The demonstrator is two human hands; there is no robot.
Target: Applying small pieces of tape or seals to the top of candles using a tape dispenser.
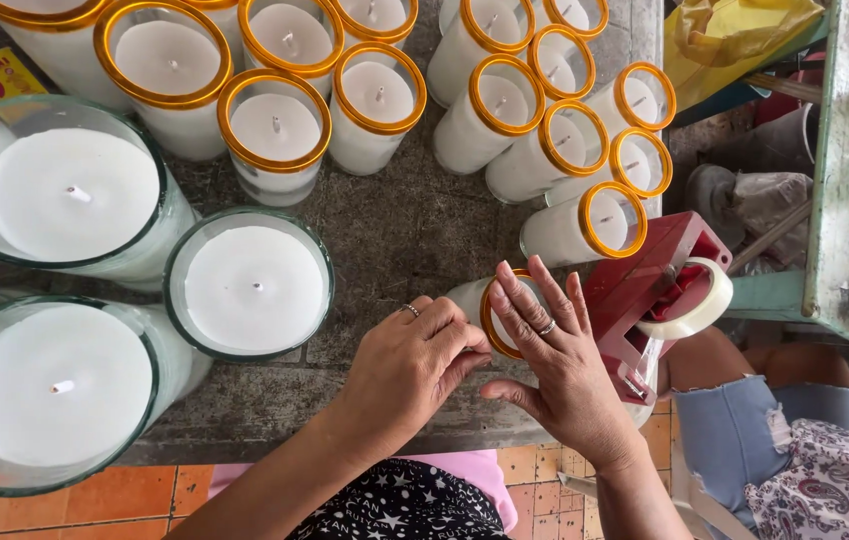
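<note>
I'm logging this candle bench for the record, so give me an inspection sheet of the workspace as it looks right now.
Surface: grey stone-like table, worn, its edge above an orange tiled floor.
Job's things: small white candle with gold rim, at the table edge between both hands.
Clutter: small gold-rimmed candles in groups at the back; three large glass candles on the left; red tape dispenser with a clear tape roll on the right.
Hands: left hand pinches the candle's side; right hand lies over its rim, fingers spread. Both wear rings.
Cables: nothing seen.
Surroundings: green shelf with more white candles at right; yellow bag; another person's knee in denim.
</note>
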